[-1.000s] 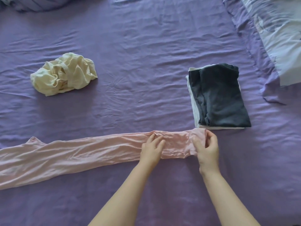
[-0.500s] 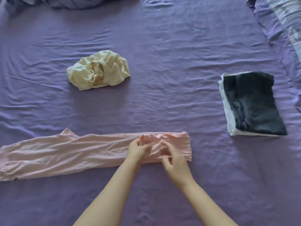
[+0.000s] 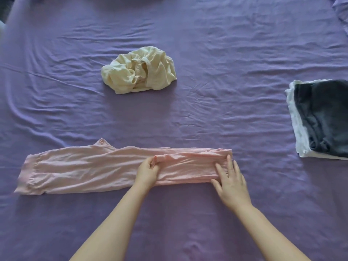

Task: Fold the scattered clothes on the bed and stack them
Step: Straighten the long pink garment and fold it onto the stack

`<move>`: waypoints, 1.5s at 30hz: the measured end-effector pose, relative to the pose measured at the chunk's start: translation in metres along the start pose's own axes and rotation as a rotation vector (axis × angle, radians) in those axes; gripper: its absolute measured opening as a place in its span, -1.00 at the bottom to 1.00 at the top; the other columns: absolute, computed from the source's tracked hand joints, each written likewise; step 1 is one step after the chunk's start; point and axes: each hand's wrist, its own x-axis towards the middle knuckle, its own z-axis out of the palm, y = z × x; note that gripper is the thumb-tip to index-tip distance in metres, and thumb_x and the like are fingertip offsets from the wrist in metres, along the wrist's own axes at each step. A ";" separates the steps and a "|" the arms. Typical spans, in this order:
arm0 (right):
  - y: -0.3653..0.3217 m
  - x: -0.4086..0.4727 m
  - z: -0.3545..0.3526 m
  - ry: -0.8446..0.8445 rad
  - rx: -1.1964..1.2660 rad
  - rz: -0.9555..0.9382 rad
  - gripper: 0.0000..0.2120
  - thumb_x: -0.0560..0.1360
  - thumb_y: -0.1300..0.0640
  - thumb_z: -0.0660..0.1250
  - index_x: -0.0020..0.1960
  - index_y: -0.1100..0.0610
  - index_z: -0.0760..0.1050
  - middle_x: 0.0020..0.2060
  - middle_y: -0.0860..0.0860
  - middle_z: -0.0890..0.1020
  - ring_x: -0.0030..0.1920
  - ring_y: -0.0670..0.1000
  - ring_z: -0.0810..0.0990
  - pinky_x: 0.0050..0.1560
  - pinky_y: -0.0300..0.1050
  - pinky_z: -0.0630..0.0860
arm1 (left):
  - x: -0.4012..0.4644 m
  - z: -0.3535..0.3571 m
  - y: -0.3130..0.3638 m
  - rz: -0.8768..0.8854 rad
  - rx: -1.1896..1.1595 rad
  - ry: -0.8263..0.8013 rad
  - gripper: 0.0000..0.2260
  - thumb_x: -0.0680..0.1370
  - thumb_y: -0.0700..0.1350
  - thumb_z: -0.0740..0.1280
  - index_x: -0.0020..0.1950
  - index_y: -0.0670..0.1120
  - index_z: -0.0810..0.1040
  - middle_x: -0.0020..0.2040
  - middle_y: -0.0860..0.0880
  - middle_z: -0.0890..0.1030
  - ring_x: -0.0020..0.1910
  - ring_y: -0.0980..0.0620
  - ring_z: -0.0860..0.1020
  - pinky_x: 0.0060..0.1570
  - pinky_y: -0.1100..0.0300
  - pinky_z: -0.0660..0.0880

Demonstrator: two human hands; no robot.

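A long pink garment (image 3: 84, 169) lies flat as a narrow strip across the near part of the purple bed sheet (image 3: 226, 53). Its right end is folded back over itself. My left hand (image 3: 147, 172) pinches the edge of that folded flap near the strip's middle. My right hand (image 3: 230, 182) rests flat, fingers spread, on the fold at the strip's right end. A crumpled cream garment (image 3: 139, 69) sits farther back in the middle. At the right edge stands a stack with a folded dark grey garment (image 3: 327, 117) on top of a folded white one (image 3: 297, 129).
A patterned lilac quilt corner (image 3: 341, 10) shows at the top right. The sheet is wrinkled all over.
The pink garment's right end has been folded over toward the left. My left hand now holds the flap's edge and my right hand has spread flat on the fold. The view has shifted left.
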 end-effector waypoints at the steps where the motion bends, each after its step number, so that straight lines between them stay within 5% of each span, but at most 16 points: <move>1: -0.002 0.001 0.000 0.010 0.002 0.013 -0.45 0.58 -0.17 0.08 0.52 -0.10 0.04 0.51 0.05 -0.30 0.52 0.10 -0.16 0.46 0.04 0.00 | 0.000 0.000 -0.002 -0.005 0.025 0.018 -0.84 0.58 -0.07 0.28 0.06 -0.13 0.56 -0.13 -0.02 0.58 -0.12 -0.01 0.50 -0.12 0.14 0.41; 3: -0.006 0.002 -0.004 0.059 0.067 0.039 -0.50 0.57 -0.13 0.14 0.49 -0.08 0.17 0.52 0.09 -0.23 0.52 0.13 -0.04 0.43 0.05 0.12 | -0.005 0.000 0.000 0.005 0.072 0.158 -0.81 0.59 -0.09 0.27 0.13 -0.14 0.54 0.01 -0.07 0.61 0.01 -0.06 0.55 -0.01 0.13 0.43; 6: -0.012 0.005 -0.014 0.177 0.294 0.095 -0.62 0.57 0.05 0.22 0.39 -0.01 0.38 0.53 0.14 -0.06 0.45 0.19 0.21 0.31 0.08 0.33 | -0.023 0.003 0.013 0.249 0.230 0.468 -0.89 0.50 -0.26 0.34 0.01 -0.15 0.55 -0.09 -0.10 0.57 -0.09 -0.13 0.54 -0.08 0.06 0.44; 9: -0.014 0.008 -0.021 0.209 0.400 0.159 -0.63 0.58 0.21 0.18 0.36 -0.01 0.42 0.52 0.14 0.05 0.40 0.17 0.30 0.23 0.09 0.42 | -0.039 0.019 0.020 0.625 0.400 0.311 -0.80 0.37 -0.40 0.36 -0.07 -0.17 0.61 -0.15 -0.12 0.57 -0.16 -0.15 0.55 -0.16 -0.03 0.51; 11: -0.013 0.010 -0.022 0.194 0.377 0.189 -0.57 0.56 0.29 0.15 0.37 -0.02 0.40 0.51 0.13 0.09 0.40 0.16 0.28 0.20 0.08 0.43 | -0.041 0.033 0.018 0.702 0.589 0.165 -0.69 0.37 -0.38 0.35 0.06 -0.14 0.63 0.03 -0.15 0.60 0.01 -0.19 0.56 -0.05 -0.07 0.53; 12: -0.013 0.010 -0.022 0.186 0.352 0.201 -0.55 0.56 0.30 0.14 0.38 -0.03 0.39 0.51 0.12 0.11 0.40 0.16 0.27 0.18 0.08 0.43 | -0.039 0.039 0.015 0.645 0.707 0.102 -0.63 0.44 -0.31 0.32 0.23 -0.11 0.55 0.23 -0.15 0.53 0.21 -0.18 0.48 0.18 -0.12 0.45; 14: -0.013 0.010 -0.021 0.187 0.306 0.203 -0.53 0.55 0.30 0.15 0.39 -0.04 0.37 0.47 0.11 0.22 0.36 0.15 0.30 0.14 0.07 0.43 | -0.034 0.045 0.006 0.517 0.943 -0.001 -0.52 0.58 -0.10 0.18 0.50 -0.03 0.20 0.52 -0.06 0.18 0.51 -0.09 0.10 0.50 -0.09 -0.16; 17: -0.016 0.009 -0.019 0.239 0.372 0.138 -0.51 0.51 0.33 0.21 0.38 -0.01 0.39 0.28 0.10 0.43 0.21 0.16 0.39 0.09 0.03 0.43 | -0.030 0.049 -0.002 0.447 1.103 -0.105 -0.37 0.59 0.05 0.14 0.56 -0.03 -0.11 0.57 -0.06 -0.11 0.54 -0.11 -0.20 0.29 -0.03 -0.56; 20: -0.026 0.005 -0.025 0.319 0.557 0.061 -0.43 0.47 0.36 0.26 0.41 -0.02 0.35 0.14 0.05 0.47 0.12 0.09 0.45 0.08 -0.09 0.40 | -0.031 0.044 0.004 0.468 0.958 -0.112 -0.44 0.57 -0.02 0.19 0.54 -0.01 0.08 0.57 -0.07 0.02 0.54 -0.09 -0.09 0.42 0.01 -0.39; 22: -0.043 0.001 -0.030 0.391 0.684 0.007 -0.40 0.46 0.36 0.29 0.43 0.02 0.30 0.13 0.01 0.47 0.08 0.05 0.49 0.13 -0.10 0.43 | -0.031 0.037 0.014 0.470 0.603 -0.031 -0.62 0.57 -0.13 0.23 0.39 -0.06 0.42 0.44 -0.11 0.34 0.47 -0.07 0.22 0.49 0.09 0.00; 24: -0.068 -0.004 -0.033 0.406 0.799 -0.025 -0.36 0.43 0.37 0.31 0.45 0.04 0.25 0.13 -0.01 0.49 0.03 0.04 0.52 0.14 -0.02 0.47 | -0.033 0.025 0.027 0.324 0.176 0.041 -0.80 0.57 -0.14 0.29 0.15 -0.09 0.60 0.16 -0.07 0.59 0.21 -0.04 0.49 0.23 0.15 0.37; 27: -0.114 -0.009 -0.032 0.325 0.878 -0.092 -0.29 0.42 0.32 0.34 0.47 -0.04 0.17 0.17 -0.05 0.47 0.00 0.04 0.55 0.11 0.01 0.51 | -0.038 0.002 0.054 -0.080 -0.540 -0.236 -0.72 0.58 0.09 0.23 -0.03 -0.05 0.65 -0.07 -0.03 0.66 -0.11 0.02 0.62 -0.18 0.22 0.52; 29: -0.144 -0.014 -0.029 0.241 0.907 -0.206 -0.29 0.44 0.29 0.35 0.46 -0.09 0.14 0.24 -0.04 0.47 0.10 0.04 0.55 0.16 -0.01 0.51 | -0.036 -0.016 0.057 -0.248 -0.719 -0.383 -0.60 0.56 0.21 0.19 -0.05 -0.03 0.68 -0.11 0.00 0.68 -0.16 0.05 0.64 -0.11 0.14 0.55; 34: -0.179 -0.022 -0.016 0.164 0.857 -0.324 -0.34 0.41 0.39 0.26 0.42 -0.03 0.24 0.25 -0.05 0.49 0.18 -0.07 0.51 0.24 -0.15 0.43 | -0.022 -0.055 0.031 -0.148 -0.485 -0.065 -0.92 0.56 -0.18 0.32 -0.12 -0.10 0.58 -0.22 -0.06 0.55 -0.29 0.07 0.47 -0.35 0.29 0.42; 39: -0.177 -0.018 -0.003 0.285 0.532 -0.274 -0.45 0.36 0.43 0.28 0.33 0.19 0.42 0.26 0.06 0.50 0.28 0.12 0.44 0.33 -0.01 0.34 | -0.011 -0.105 -0.004 0.012 -0.371 0.059 -0.92 0.58 -0.18 0.28 -0.09 -0.09 0.55 -0.32 0.09 0.45 -0.35 0.19 0.34 -0.39 0.47 0.32; 45: -0.193 -0.015 0.023 0.014 0.128 -0.309 -0.40 0.49 0.20 0.18 0.50 -0.05 0.14 0.54 0.03 -0.10 0.53 0.02 -0.11 0.43 -0.09 0.11 | 0.007 -0.149 -0.050 0.016 -0.214 0.136 -0.90 0.60 -0.17 0.26 -0.03 -0.16 0.54 -0.22 0.05 0.51 -0.20 0.13 0.43 -0.17 0.31 0.37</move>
